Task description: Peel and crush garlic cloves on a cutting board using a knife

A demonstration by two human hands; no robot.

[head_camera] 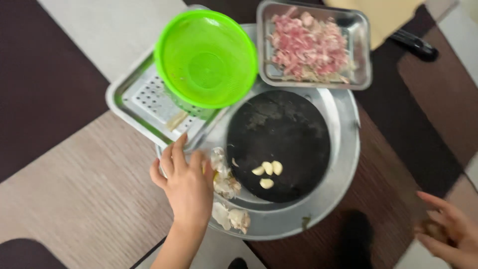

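Left hand [186,187] flat, fingers loosely spread, resting on rim of big steel tray [343,164] beside garlic skins [226,187]; keeps scraps off peeled cloves [267,172] on black plate [279,144]. Right hand [448,229] well apart, curled around something brownish; blurred, cannot tell what. Green colander [205,59] tilted on perforated tray [144,102], chopped meat tray [313,45] behind.

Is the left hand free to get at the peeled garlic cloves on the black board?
Probably yes: the left hand rests beside the black board, and nothing covers the garlic cloves.
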